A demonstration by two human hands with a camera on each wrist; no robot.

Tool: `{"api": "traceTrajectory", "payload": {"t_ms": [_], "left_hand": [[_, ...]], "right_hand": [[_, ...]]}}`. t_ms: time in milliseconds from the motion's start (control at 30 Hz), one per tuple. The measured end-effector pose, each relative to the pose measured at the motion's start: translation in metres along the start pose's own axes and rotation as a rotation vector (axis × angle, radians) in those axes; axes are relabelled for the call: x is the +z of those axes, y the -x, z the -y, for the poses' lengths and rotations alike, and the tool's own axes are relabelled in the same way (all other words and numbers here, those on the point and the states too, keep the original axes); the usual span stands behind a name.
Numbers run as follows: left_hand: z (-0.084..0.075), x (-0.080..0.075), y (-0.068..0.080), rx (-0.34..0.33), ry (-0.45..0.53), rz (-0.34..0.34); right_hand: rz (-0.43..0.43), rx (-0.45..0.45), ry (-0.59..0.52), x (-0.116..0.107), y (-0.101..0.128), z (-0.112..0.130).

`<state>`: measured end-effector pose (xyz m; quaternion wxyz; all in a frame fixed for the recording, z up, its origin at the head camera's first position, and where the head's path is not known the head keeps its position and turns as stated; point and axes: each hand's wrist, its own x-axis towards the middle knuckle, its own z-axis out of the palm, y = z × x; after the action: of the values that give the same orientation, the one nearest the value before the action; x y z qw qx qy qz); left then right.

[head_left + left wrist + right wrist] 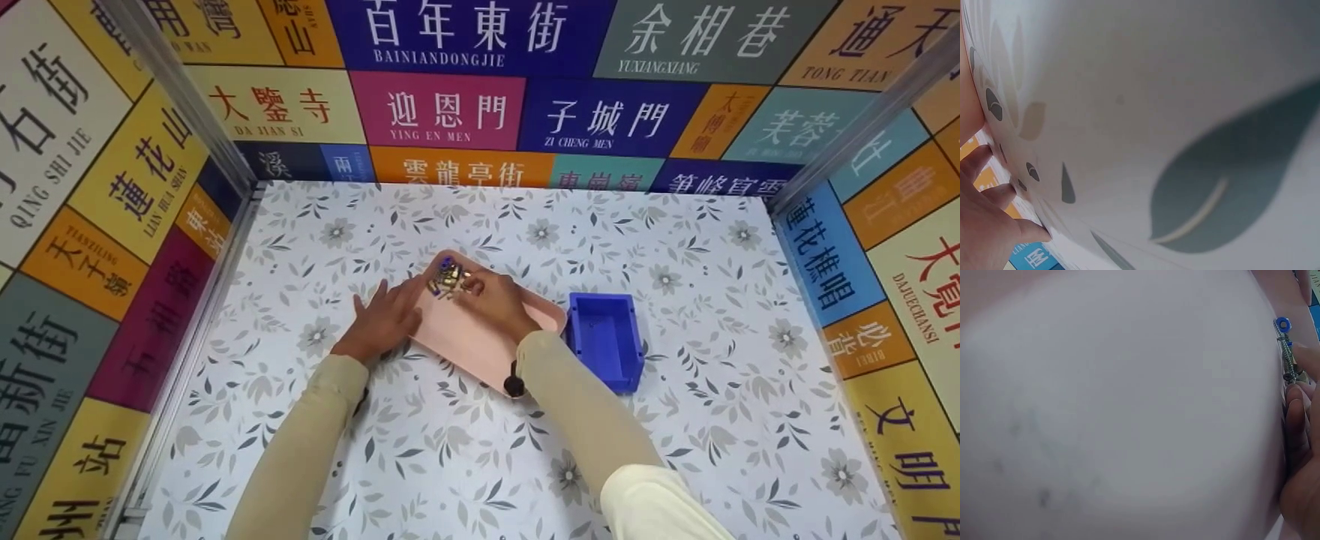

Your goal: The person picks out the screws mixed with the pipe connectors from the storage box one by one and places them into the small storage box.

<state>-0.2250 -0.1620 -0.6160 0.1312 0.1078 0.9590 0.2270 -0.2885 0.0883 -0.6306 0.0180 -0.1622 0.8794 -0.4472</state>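
Right hand [496, 298] pinches unlabelled metal fittings [448, 277] on pink tray [469, 341]

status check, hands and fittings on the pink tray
Left hand flat at pink tray edge. Right hand pinching metal fittings. Blue bin beside, nothing blocking.

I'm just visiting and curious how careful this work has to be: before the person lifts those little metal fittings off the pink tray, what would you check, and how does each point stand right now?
1. Right hand has fingers on the metal fittings: ok; the right wrist view shows fingertips against a threaded fitting with a blue ring.
2. Grip firm enough to lift: cannot tell, the fingers hide the contact.
3. Left hand steadies the pink tray: ok, it rests flat at the tray's left edge.
4. Blue bin within easy reach: ok, it sits right beside the tray.
5. Blue bin free to receive parts: ok, the visible inside looks bare.
6. How many fittings are in the pile: cannot tell.
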Motion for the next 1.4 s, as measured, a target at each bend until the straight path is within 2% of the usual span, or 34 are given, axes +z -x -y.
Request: {"api": "traceTrajectory", "payload": {"t_ms": [233,567,967,1400], "left_hand": [[-0.001,-0.001,-0.001,-0.001,0.013,0.002],[0.001,0.001,-0.003,0.024,0.020,-0.031],[0.001,0.001,-0.003,-0.004,0.028,-0.013],[0.002,0.001,-0.006,-0.011,0.015,-0.002]], "right_hand": [[-0.014,-0.031,0.056,0.000,-0.003,0.001],[-0.021,-0.001,0.061,0.002,-0.004,-0.001],[-0.002,-0.047,0.021,0.001,-0.001,-0.004],[0.041,0.047,-0.097,-0.005,-0.001,0.007]]}}
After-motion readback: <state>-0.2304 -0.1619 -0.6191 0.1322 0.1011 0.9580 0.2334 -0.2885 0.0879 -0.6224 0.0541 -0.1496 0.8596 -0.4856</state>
